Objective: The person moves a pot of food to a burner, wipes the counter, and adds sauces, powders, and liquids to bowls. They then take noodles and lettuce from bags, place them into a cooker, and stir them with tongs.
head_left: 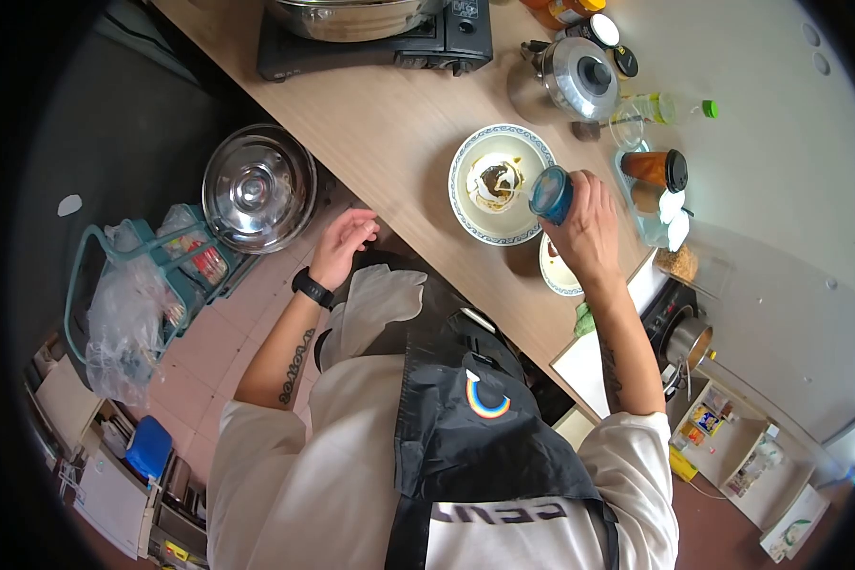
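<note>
My right hand (587,226) is wrapped round a blue cup (551,195), tilted over the right edge of a white bowl with a patterned blue rim (467,211). A thin pale stream runs from the cup into the bowl, where dark brown liquid and white matter lie at the bottom. Partly under my right hand is a smaller white bowl (562,277) with a dark reddish spot inside. My left hand (351,233), with a black band on its wrist, hangs beside the table's front edge, fingers loosely curled and apart, holding nothing.
A black portable stove (375,59) bears a metal pan (351,21) at the top. A metal pot with a lid (565,84), jars and a bottle (657,107) line the wall side. A large metal lid (259,188) and a teal rack (142,249) with plastic bags stand left of the table.
</note>
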Motion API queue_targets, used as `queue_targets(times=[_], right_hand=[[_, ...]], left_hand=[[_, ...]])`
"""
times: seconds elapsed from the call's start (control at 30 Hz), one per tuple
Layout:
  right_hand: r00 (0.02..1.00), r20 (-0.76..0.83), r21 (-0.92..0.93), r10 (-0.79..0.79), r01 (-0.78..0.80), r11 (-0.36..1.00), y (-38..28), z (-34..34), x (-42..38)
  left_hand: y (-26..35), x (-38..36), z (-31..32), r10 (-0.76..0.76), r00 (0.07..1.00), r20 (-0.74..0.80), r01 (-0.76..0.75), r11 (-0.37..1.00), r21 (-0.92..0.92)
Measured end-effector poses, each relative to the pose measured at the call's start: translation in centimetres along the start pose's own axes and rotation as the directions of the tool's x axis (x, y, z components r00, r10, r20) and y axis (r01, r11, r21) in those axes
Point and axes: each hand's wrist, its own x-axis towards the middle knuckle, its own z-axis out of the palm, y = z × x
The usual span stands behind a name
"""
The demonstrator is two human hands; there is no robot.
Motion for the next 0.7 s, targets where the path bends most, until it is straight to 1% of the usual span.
queue_targets(times=[0.1, 0.13, 0.2, 0.23, 0.3, 0.4, 0.43, 0.47, 0.53, 0.6, 0.67, 0.7], right_hand=[[0.986, -0.037, 0.17, 0.162, -0.153, 0.973, 0.0, -0.3, -1.1], [0.985, -0.039, 0.172, 0.166, -0.157, 0.973, -0.2, -0.5, -1.5], [0.933, -0.012, 0.356, 0.359, -0.332, 0.874, -0.6, -1.4, -2.1], [0.932, -0.013, 0.358, 0.363, -0.334, 0.872, -0.7, -1.5, -2.5], [0.907, -0.043, 0.543, 0.419, -0.331, 0.772, -0.7, -1.7, -3.3], [0.906, -0.053, 0.551, 0.42, -0.325, 0.769, -0.5, -0.1, -4.2], [0.889, 0.018, 0.558, 0.458, -0.389, 0.733, -0.8, -0.1, -4.4], [0.886, 0.014, 0.561, 0.463, -0.391, 0.73, -0.9, 0.3, -4.6], [0.865, -0.026, 0.725, 0.501, -0.329, 0.606, -1.3, 1.3, -5.1], [0.864, -0.013, 0.729, 0.503, -0.337, 0.596, -1.4, 1.5, -5.7], [0.859, 0.028, 0.819, 0.512, -0.313, 0.481, -1.5, 1.6, -6.2], [0.848, 0.034, 0.889, 0.529, -0.267, 0.371, -1.2, 2.1, -6.6]], left_hand=[[-0.2, 0.1, -0.1, 0.001, 1.0, 0.01, 0.0, 1.0, -0.004], [-0.1, 0.1, 0.0, -0.005, 1.0, 0.007, 0.005, 1.0, -0.002], [0.0, 0.1, 0.1, -0.01, 1.0, 0.008, 0.01, 1.0, 0.004], [0.2, 0.1, 0.2, -0.018, 1.0, 0.01, 0.018, 1.0, 0.016], [0.2, 0.1, 0.3, -0.031, 0.999, 0.018, 0.03, 0.999, 0.032], [0.2, 0.3, 0.4, -0.025, 0.999, 0.031, 0.023, 0.998, 0.05], [0.0, 0.4, 0.5, -0.034, 0.999, 0.025, 0.033, 0.998, 0.054], [0.0, 0.5, 0.4, -0.041, 0.999, 0.015, 0.04, 0.998, 0.058], [0.3, 0.4, 0.4, -0.042, 0.999, 0.021, 0.04, 0.997, 0.066], [0.3, 0.3, 0.7, -0.041, 0.998, 0.047, 0.038, 0.996, 0.078], [-0.1, 0.3, 0.6, -0.031, 0.999, 0.038, 0.029, 0.998, 0.063], [0.6, 0.2, 0.8, -0.066, 0.997, 0.035, 0.063, 0.995, 0.076]])
